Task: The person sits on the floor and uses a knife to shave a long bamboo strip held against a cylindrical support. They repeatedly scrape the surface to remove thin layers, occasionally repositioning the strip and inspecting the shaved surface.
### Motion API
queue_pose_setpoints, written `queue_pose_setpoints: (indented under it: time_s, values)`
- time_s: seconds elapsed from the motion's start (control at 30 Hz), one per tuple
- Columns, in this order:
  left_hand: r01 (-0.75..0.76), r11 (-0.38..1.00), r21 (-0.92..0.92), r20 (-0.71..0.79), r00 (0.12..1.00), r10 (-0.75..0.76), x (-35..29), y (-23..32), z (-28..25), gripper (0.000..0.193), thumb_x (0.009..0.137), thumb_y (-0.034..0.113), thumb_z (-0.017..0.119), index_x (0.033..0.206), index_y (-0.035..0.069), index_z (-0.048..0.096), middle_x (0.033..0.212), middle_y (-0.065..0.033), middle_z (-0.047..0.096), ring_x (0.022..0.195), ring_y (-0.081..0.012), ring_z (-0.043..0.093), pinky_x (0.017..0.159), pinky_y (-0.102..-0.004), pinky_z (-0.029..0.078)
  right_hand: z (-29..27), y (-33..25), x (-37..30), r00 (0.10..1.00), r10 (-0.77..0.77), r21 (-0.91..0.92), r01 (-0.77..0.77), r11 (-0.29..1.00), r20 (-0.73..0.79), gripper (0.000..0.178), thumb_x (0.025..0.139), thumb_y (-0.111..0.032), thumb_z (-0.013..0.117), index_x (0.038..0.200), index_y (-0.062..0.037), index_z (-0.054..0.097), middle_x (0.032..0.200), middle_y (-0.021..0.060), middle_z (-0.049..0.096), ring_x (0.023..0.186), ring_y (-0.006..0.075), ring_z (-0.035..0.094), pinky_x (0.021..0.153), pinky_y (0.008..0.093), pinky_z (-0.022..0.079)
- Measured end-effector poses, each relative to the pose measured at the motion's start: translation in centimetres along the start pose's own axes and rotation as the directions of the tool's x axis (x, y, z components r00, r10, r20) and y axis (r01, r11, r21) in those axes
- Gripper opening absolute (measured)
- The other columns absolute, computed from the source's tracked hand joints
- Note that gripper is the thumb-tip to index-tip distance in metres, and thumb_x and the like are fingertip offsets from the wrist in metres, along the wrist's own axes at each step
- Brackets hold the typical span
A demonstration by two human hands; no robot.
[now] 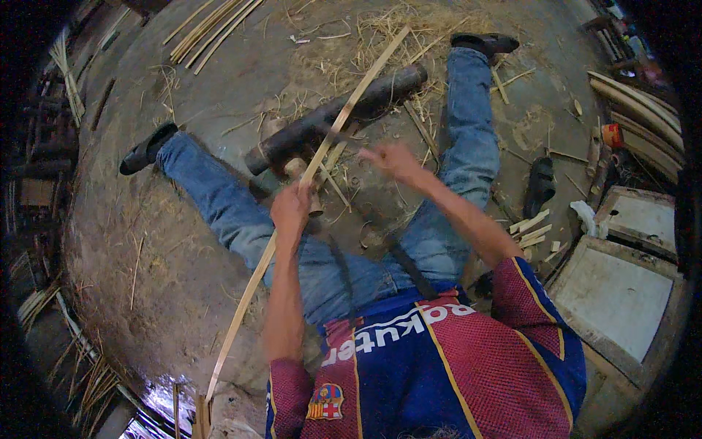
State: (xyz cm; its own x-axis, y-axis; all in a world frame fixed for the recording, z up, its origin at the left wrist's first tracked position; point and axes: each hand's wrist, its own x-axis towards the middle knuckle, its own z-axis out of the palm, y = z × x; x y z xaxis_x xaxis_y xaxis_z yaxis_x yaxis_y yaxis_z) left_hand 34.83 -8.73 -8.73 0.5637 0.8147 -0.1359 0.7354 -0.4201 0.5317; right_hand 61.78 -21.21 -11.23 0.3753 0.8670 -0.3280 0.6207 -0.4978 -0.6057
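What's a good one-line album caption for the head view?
Left hand grips a long pale strip crossing a dark cylinder; right hand holds a blurred dark tool close by.

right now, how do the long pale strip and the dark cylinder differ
The strip is pale, flat and narrow; the cylinder is dark, round and thick. The strip is gripped by the left hand; no hand holds the cylinder. The strip is much longer than the cylinder. Both are elongated and slant toward the upper right of the picture.

From above the maroon-and-blue striped fabric shirt (pixel 475 358), the head-worn fisheye looks steeply down past bare hands (pixel 291 208) toward grey-brown floor (pixel 157 219).
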Motion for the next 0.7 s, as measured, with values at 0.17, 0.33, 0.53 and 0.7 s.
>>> queue_pose_setpoints:
  time_s: [0.17, 0.33, 0.53, 0.7]
  values:
    - [0.031, 0.993, 0.111, -0.079, 0.997, -0.023, -1.6, -0.5, 1.3, 0.037, 0.097, 0.046, 0.05, 0.098, 0.013, 0.068, 0.078, -0.0232, 0.067, 0.076, -0.0448, 0.066, 0.067, -0.0557, 0.05, -0.4, -1.0, -2.4, 0.971, -0.226, 0.053, 0.23, 0.972, -0.075, 0.066, 0.091, -0.064, 0.056, 0.081, 0.0001, 0.067, 0.065, 0.0205, 0.061, 0.066, 0.0344, 0.064, 0.064, 0.0471, 0.049]
    - [0.141, 0.979, 0.147, -0.065, 0.989, -0.132, -1.2, 1.5, 0.6, 0.037, 0.097, 0.049, 0.048, 0.1, 0.017, 0.068, 0.078, -0.0224, 0.068, 0.077, -0.0441, 0.066, 0.067, -0.0551, 0.051, -1.4, -0.1, -0.7, 0.977, -0.053, -0.089, 0.035, 0.995, -0.208, 0.066, 0.089, -0.062, 0.059, 0.076, 0.0016, 0.066, 0.062, 0.0203, 0.061, 0.061, 0.0338, 0.064, 0.06, 0.0466, 0.047]
    - [0.108, 0.986, 0.129, -0.01, 0.994, -0.108, -1.9, 1.2, 0.4, 0.04, 0.098, 0.05, 0.047, 0.099, 0.016, 0.068, 0.081, -0.0217, 0.068, 0.078, -0.0436, 0.066, 0.068, -0.0548, 0.05, -2.9, 1.5, 0.8, 0.973, 0.105, 0.015, -0.104, 0.994, -0.207, 0.068, 0.091, -0.064, 0.056, 0.075, 0.0013, 0.067, 0.064, 0.0211, 0.063, 0.062, 0.0347, 0.066, 0.061, 0.047, 0.049]
    - [0.072, 0.989, 0.127, -0.055, 0.996, -0.066, -1.6, 0.1, 0.7, 0.045, 0.098, 0.053, 0.045, 0.097, 0.014, 0.068, 0.081, -0.0213, 0.068, 0.08, -0.0445, 0.065, 0.069, -0.0539, 0.05, 0.2, 1.0, -0.9, 0.914, -0.406, -0.318, 0.378, 0.87, -0.025, 0.07, 0.091, -0.065, 0.055, 0.076, 0.0027, 0.067, 0.067, 0.0216, 0.065, 0.065, 0.0334, 0.066, 0.065, 0.0446, 0.05]
